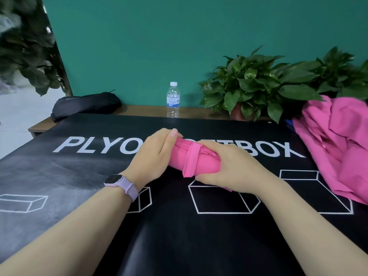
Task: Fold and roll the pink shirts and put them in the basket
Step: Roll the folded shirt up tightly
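Gripping the rolled pink shirt [194,159] (both ends), fingers [207,179] curl underneath.

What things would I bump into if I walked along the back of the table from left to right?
Black bag → water bottle → potted plant → heap of pink shirts at the far right. The heap hides part of the leaves behind it.

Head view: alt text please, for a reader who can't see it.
Both hands, left hand and right hand, grip a rolled pink shirt over a black mat. A pile of pink shirts lies at the right; a water bottle and plants stand behind.
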